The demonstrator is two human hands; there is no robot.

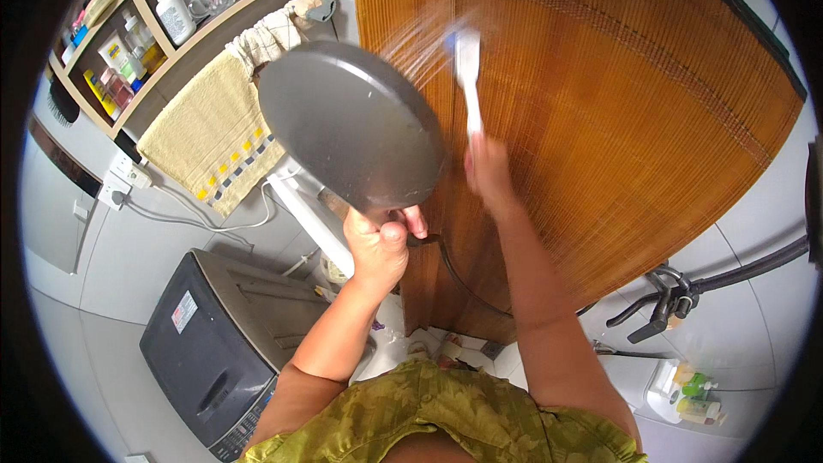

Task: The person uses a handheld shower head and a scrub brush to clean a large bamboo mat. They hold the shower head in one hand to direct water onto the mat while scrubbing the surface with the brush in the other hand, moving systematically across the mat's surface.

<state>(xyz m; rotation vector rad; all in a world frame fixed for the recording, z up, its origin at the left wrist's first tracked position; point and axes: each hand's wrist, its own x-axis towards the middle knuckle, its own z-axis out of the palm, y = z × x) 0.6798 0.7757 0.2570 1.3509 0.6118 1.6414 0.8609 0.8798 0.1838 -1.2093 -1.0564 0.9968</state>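
My left hand [379, 247] grips the handle of a large dark grey shower head [350, 122], its back turned up towards me. Streaks of water [424, 45] fan out from its far side onto a brown bamboo-slat mat [598, 128]. The mat stands upright, spread in front of me, with a dark border along its outer edge. In my right hand [492, 170] is the handle of a white long-handled brush [469, 61] with blue bristles. The brush head lies against the mat and is slightly blurred. A dark shower hose [460, 280] curves below my hands.
On the left, a top-loading washing machine [206, 347] stands below a plugged wall socket [122, 180]. Wall shelves [212, 16] hold bottles; a yellow towel [212, 135] hangs beneath. A shower mixer [669, 299] and a ledge with pump bottles [697, 395] are at right.
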